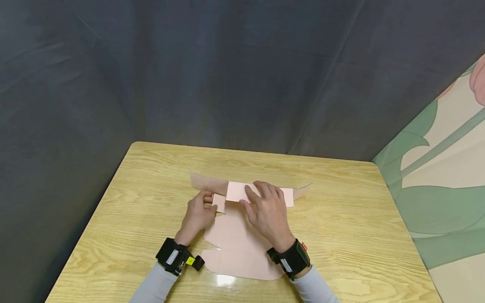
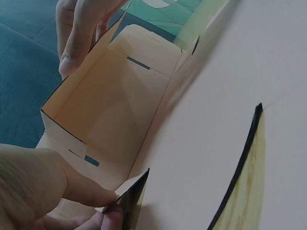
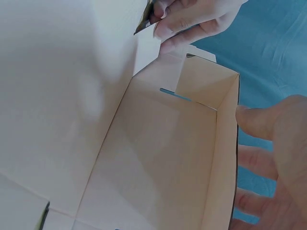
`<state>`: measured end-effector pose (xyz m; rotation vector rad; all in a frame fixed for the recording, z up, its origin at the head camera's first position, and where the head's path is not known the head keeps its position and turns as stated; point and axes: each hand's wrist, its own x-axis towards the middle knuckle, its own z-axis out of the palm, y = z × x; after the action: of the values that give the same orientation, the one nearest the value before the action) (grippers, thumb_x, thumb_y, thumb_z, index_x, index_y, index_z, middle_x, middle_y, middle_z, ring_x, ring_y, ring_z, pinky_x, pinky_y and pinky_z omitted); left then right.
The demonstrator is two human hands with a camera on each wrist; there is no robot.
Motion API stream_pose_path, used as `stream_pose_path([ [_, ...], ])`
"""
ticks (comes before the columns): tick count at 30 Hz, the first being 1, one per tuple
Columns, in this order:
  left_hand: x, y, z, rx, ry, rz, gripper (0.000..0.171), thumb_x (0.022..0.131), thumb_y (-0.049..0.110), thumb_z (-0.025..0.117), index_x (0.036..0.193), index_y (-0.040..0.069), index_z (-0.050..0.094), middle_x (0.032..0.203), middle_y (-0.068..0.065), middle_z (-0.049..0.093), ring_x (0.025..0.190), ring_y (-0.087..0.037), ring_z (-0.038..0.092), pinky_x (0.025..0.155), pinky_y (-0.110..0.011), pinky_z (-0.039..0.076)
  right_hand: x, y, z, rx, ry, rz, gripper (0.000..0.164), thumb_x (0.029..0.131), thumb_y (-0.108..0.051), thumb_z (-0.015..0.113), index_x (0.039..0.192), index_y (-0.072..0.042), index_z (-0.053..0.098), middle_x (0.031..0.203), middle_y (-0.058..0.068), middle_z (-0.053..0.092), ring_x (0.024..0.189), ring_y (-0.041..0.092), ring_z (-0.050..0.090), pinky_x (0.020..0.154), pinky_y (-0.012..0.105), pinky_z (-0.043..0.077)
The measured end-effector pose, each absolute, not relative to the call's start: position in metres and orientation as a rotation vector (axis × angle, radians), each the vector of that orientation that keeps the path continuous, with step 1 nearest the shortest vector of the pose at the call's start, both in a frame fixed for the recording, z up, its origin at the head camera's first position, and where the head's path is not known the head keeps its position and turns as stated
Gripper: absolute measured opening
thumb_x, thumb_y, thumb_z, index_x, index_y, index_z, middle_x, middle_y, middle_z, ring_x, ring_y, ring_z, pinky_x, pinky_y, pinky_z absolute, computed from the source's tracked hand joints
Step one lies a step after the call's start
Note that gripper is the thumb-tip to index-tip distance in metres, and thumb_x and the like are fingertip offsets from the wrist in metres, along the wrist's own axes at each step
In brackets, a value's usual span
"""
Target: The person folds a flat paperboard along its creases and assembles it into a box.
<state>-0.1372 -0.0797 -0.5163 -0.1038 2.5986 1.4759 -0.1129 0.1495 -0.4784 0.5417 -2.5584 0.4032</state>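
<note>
A pale pink cardboard box blank (image 1: 242,248) lies partly folded on the table. Its far section stands up as a shallow wall (image 1: 236,191), with long side flaps spreading left and right. My left hand (image 1: 200,212) pinches a small side flap (image 1: 219,203) between thumb and fingers, as the left wrist view also shows. On the raised wall rests my right hand (image 1: 267,210), its fingers spread against the outer face and the thumb (image 3: 254,119) by the edge. Slots (image 2: 139,63) are cut in the panel inside the wall.
A wood-grain table (image 1: 125,235) carries the cardboard. Dark cloth (image 1: 242,84) hangs behind and left of it. To the right is a floral curtain (image 1: 447,189). Each wrist wears a black camera strap (image 1: 174,256).
</note>
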Motion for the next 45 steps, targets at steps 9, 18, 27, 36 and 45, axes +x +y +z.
stream_pose_path([
  [9, -0.133, -0.075, -0.513, -0.058, 2.535, 1.699, 0.043, 0.095, -0.003, 0.072, 0.137, -0.005, 0.067, 0.124, -0.026, 0.074, 0.11, -0.038, 0.076, 0.093, -0.045, 0.064, -0.113, 0.151, -0.477, 0.538, -2.556, 0.409, 0.039, 0.101, -0.039, 0.072, 0.128, -0.012, 0.08, 0.131, 0.019, 0.07, 0.125, 0.038, 0.064, 0.103, 0.06, 0.05],
  [18, -0.129, -0.068, -0.515, 0.035, 2.352, 1.903, 0.043, 0.088, -0.009, 0.073, 0.132, -0.006, 0.07, 0.128, -0.028, 0.072, 0.111, -0.041, 0.076, 0.09, -0.035, 0.064, -0.112, 0.151, -0.477, 0.541, -2.565, 0.395, 0.039, 0.102, -0.039, 0.071, 0.129, -0.013, 0.079, 0.132, 0.019, 0.07, 0.125, 0.037, 0.064, 0.103, 0.059, 0.05],
  [27, -0.127, -0.064, -0.516, 0.078, 2.36, 1.909, 0.043, 0.088, -0.009, 0.074, 0.131, -0.007, 0.07, 0.128, -0.029, 0.071, 0.112, -0.042, 0.075, 0.09, -0.033, 0.064, -0.112, 0.15, -0.476, 0.528, -2.587, 0.395, 0.039, 0.104, -0.039, 0.067, 0.131, -0.013, 0.078, 0.133, 0.018, 0.069, 0.127, 0.037, 0.063, 0.104, 0.059, 0.049],
  [36, -0.127, -0.061, -0.515, 0.069, 2.361, 1.888, 0.044, 0.088, -0.008, 0.074, 0.132, -0.005, 0.07, 0.129, -0.028, 0.071, 0.112, -0.039, 0.076, 0.089, -0.03, 0.064, -0.112, 0.15, -0.475, 0.538, -2.571, 0.39, 0.038, 0.103, -0.039, 0.07, 0.129, -0.013, 0.079, 0.132, 0.019, 0.07, 0.126, 0.038, 0.064, 0.102, 0.059, 0.05],
  [45, -0.129, -0.061, -0.516, 0.097, 2.386, 1.871, 0.042, 0.088, -0.008, 0.077, 0.129, -0.005, 0.072, 0.128, -0.026, 0.072, 0.109, -0.038, 0.077, 0.087, -0.03, 0.064, -0.111, 0.151, -0.473, 0.548, -2.579, 0.394, 0.036, 0.101, -0.039, 0.072, 0.127, -0.014, 0.08, 0.132, 0.018, 0.07, 0.125, 0.038, 0.064, 0.102, 0.059, 0.05],
])
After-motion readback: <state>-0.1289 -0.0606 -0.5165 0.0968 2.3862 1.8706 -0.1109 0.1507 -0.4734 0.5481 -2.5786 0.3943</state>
